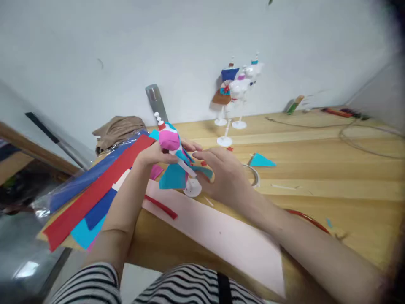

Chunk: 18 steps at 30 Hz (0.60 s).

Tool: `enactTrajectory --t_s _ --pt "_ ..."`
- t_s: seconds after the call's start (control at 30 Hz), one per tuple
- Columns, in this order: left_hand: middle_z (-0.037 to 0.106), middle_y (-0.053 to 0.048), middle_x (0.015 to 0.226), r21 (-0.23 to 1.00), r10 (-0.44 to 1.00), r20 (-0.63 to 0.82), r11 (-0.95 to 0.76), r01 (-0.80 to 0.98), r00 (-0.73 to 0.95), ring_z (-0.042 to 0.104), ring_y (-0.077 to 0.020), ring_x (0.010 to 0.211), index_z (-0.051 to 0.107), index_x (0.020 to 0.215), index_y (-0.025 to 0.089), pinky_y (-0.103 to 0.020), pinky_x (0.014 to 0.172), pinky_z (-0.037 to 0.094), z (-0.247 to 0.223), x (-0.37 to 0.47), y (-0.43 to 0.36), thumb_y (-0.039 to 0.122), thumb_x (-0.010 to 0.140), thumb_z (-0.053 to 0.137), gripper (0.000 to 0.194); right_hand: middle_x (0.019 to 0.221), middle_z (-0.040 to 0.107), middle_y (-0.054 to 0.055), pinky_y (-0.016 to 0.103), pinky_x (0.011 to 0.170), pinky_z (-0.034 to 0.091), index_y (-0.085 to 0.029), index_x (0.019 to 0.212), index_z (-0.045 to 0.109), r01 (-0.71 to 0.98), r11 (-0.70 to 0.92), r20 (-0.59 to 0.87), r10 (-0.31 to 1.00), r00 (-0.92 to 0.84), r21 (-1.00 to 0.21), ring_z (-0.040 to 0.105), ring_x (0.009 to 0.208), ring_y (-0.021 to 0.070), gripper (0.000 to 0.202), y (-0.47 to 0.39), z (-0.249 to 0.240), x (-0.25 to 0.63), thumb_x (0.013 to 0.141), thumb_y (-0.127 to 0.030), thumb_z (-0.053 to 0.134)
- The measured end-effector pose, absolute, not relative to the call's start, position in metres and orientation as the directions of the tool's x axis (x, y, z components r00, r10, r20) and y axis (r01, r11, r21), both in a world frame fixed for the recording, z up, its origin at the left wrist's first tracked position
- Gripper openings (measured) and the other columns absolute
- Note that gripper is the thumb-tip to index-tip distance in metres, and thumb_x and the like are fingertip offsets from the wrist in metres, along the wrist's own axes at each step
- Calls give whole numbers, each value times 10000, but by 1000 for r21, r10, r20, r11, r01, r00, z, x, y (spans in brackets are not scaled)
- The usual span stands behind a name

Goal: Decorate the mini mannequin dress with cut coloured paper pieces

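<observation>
Left hand (155, 154) is clasping the small dress form (169, 139); my right hand (226, 174) is curling beside its turquoise skirt (173, 177), whether pinching I cannot tell.

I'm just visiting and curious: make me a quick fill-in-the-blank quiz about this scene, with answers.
1. The left hand grips a mannequin whose chest is mostly ____.
2. The thin strip on the pale sheet is ____.
3. The blue piece beside the tape roll is shaped like a ____.
4. The sleeve has black and white ____.

Answers: pink; red; triangle; stripes.
</observation>
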<state>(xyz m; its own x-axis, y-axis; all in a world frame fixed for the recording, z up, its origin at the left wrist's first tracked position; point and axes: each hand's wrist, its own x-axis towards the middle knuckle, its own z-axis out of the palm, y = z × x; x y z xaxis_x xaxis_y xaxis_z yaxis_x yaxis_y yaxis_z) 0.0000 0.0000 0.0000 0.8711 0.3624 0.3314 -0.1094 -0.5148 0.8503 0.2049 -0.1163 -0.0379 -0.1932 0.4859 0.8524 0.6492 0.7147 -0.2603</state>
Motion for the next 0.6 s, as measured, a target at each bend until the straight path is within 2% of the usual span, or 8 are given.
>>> enactTrajectory --t_s 0.1,0.17,0.3,0.37,0.43,0.5,0.6 --pt "739 -161 1133 851 360 314 -517 -93 879 640 -380 1204 774 1020 170 -513 1060 477 1 0 1 420 745 777 372 810 714 79 366 668 527 -199 850 655 682 686 843 502 -193 -252 668 762 230 157 -110 -41 208 856 -121 519" --pt "736 -161 1137 857 375 298 -511 -73 878 635 -383 1208 778 993 170 -515 1069 468 1 0 1 435 736 777 369 808 715 64 361 677 518 -213 841 649 675 690 838 509 -197 -261 667 771 225 144 -109 -42 208 869 -140 528" --pt "737 -157 1122 865 450 268 -502 -7 852 640 -386 1191 776 985 168 -509 1054 479 2 1 -2 489 688 800 437 927 744 86 395 725 522 -209 946 661 612 740 835 501 -226 -278 672 882 262 110 -110 -43 205 850 -204 608" --pt "739 -147 1116 866 461 263 -500 3 848 629 -380 1209 773 998 175 -497 1055 480 1 2 -3 488 679 808 449 903 745 80 396 729 523 -212 891 658 604 748 840 494 -226 -277 675 870 257 72 -110 -43 204 861 -185 598" --pt "738 -137 1121 869 452 260 -495 -3 853 618 -371 1229 769 1011 186 -488 1058 478 1 1 -3 467 692 803 426 824 729 68 380 714 523 -213 805 643 606 741 843 497 -206 -289 676 806 233 124 -109 -43 205 883 -158 564" --pt "737 -128 1125 874 457 245 -485 9 855 615 -368 1236 766 1014 195 -490 1053 482 -1 0 -2 452 690 801 416 765 706 64 368 698 523 -213 751 630 598 731 831 525 -184 -329 670 755 215 179 -107 -42 208 898 -155 546" --pt "731 -119 1142 883 489 210 -467 50 847 612 -371 1238 762 1027 203 -491 1034 495 -4 -3 2 459 665 803 446 765 708 54 353 676 524 -222 753 638 541 708 782 607 -138 -454 669 741 205 159 -106 -38 212 886 -172 568"
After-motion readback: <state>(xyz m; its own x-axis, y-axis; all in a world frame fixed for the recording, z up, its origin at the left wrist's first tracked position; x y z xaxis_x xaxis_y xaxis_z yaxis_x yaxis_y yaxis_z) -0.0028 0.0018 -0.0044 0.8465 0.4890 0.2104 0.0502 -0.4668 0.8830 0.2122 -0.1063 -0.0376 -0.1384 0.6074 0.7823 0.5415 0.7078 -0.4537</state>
